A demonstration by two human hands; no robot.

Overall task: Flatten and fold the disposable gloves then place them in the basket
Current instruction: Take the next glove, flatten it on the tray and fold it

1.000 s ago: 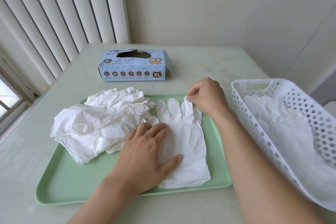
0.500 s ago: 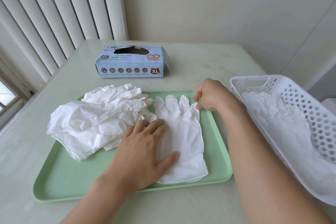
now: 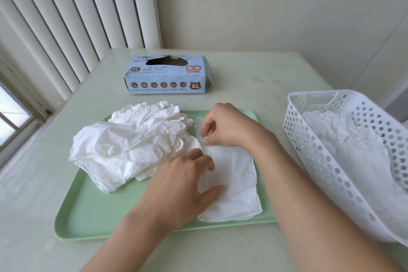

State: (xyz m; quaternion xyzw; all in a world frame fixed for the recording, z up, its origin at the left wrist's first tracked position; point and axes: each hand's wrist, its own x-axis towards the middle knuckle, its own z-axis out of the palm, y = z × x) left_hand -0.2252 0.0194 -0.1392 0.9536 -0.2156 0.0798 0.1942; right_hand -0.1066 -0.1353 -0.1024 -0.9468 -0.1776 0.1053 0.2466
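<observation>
A: Mint-green plastic, that tray, and it carries plenty: a rumpled pile of white gloves heaped on its left half, spilling a little over the left rim.

B: And beside the pile, towards the right of the tray, one glove lies spread flat, cuff towards the person.

A: The left hand lies on it, fingers straight, thumb spread, palm pressing the glove's left side down.

B: The right hand is at the finger end of that glove, fingers curled, pinching a bit of the white material at the fingertips. One glove finger pokes out just left of that hand.

A: Containers, then. Over on the right, a white perforated basket stands on the surface, apart from the tray.

B: White gloves lie inside it. How many, I can't tell.

A: At the back, beyond the tray, a light blue glove box marked XL, its top opening torn. It's dark inside; whether anything is in there, I can't tell.

B: All of it sits on a pale surface, with vertical blinds at the left.
</observation>
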